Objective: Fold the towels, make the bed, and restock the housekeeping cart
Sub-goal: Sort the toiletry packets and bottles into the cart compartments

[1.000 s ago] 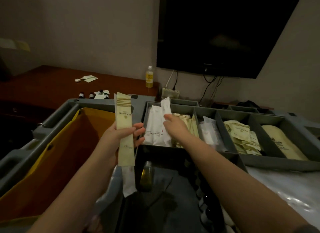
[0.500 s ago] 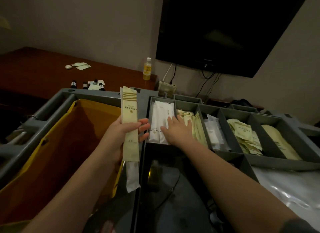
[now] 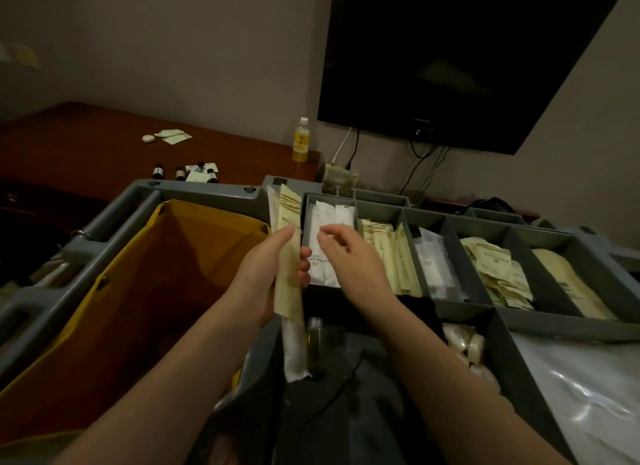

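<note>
One grey plastic housekeeping cart (image 3: 194,189) fills the lower field; a black flat television (image 3: 467,59) hangs on the wall beyond it. At the cart's left hangs an open yellow fabric bag (image 3: 138,308); along its top runs a grey divided tray (image 3: 450,224). Behind the cart stands a brown wooden counter (image 3: 86,146) bearing a yellow drink bottle with a white cap (image 3: 300,140) and several small dark bottles (image 3: 158,171). Tray compartments, left to right: long white paper packets (image 3: 323,215), long cream packets (image 3: 381,246), clear plastic packets (image 3: 433,267), square cream sachets (image 3: 495,263). My left grip (image 3: 263,274), over the cart edge between bag and tray, is clamped on a long cream paper packet with gold stripes (image 3: 289,222), held upright, with a white packet (image 3: 294,350) behind it protruding below. My right grip (image 3: 349,256) hovers over the leftmost compartment, fingers curled, thumb and forefinger tips near together; whether they pinch a packet I cannot tell.
</note>
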Motion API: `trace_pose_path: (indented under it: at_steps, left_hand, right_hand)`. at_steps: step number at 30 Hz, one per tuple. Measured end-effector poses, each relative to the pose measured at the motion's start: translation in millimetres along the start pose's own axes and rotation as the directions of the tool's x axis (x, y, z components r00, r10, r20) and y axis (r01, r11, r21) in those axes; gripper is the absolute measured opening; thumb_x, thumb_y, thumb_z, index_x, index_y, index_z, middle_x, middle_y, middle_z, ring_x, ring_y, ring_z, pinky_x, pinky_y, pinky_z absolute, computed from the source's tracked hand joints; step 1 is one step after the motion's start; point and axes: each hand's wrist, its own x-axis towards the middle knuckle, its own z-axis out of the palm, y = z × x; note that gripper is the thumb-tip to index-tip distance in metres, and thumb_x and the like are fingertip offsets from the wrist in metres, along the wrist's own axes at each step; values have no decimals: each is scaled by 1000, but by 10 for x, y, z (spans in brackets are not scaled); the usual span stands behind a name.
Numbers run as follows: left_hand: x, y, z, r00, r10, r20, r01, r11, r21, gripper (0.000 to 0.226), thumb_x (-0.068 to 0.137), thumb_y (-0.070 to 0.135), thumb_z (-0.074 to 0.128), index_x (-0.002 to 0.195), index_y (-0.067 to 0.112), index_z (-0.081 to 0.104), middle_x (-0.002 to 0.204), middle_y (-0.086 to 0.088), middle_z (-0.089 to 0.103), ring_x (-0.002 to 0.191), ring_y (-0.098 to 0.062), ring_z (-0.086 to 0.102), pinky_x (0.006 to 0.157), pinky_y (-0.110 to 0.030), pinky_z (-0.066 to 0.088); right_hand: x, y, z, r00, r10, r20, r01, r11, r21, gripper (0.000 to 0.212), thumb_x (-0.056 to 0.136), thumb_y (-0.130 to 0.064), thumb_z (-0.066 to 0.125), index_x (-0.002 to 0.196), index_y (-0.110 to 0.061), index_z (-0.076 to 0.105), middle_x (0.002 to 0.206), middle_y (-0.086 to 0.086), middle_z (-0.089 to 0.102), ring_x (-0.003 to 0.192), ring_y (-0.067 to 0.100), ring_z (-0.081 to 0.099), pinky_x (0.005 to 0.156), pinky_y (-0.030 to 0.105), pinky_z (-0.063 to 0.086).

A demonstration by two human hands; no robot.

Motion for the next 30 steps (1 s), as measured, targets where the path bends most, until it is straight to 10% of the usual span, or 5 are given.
trace_pose_path:
  at_steps: [4,11,16,23,30]
  left_hand:
    - [-29,-125,177,996,-83,-14,83,997,-11,28,97,37,45,115,18,53,103,-9,62,89,-25,61,64,-38,49]
    - [28,-210,341,997,-73,27,74,997,-37,27,102,24,37,118,13,56,111,-13,61,98,-27,61,71,-39,54]
    - [47,-239,304,994,-111,6,111,993,-45,26,102,23,39,115,12,59,110,-15,61,100,-26,61,71,-39,54]
    - [50,-249,149,994,-103,-37,102,995,-21,21,98,22,47,108,11,63,99,-14,65,84,-22,67,65,-36,57]
    - [85,-256,114,996,-82,-43,82,997,-5,19,98,20,49,108,11,62,92,-13,67,78,-20,68,66,-33,59]
  right_hand:
    - [-253,81,34,984,69,167,-88,990,108,58,87,-43,62,137,-32,35,117,-12,49,92,1,55,54,10,47]
    - [-153,346,-329,977,205,-53,-191,960,206,55,91,-22,61,139,-32,36,120,-13,50,98,8,56,79,27,54]
    - [307,713,-704,933,281,-226,-298,953,-46,48,99,-21,45,145,-23,34,138,4,49,86,12,55,69,25,47]
    - [654,978,-642,970,242,-32,-219,800,-558,60,94,-17,45,150,-24,24,158,9,12,140,32,25,108,38,31]
    - [709,966,-502,918,393,49,-202,572,-795,30,96,-19,41,119,-6,54,124,13,52,102,27,53,82,34,42]
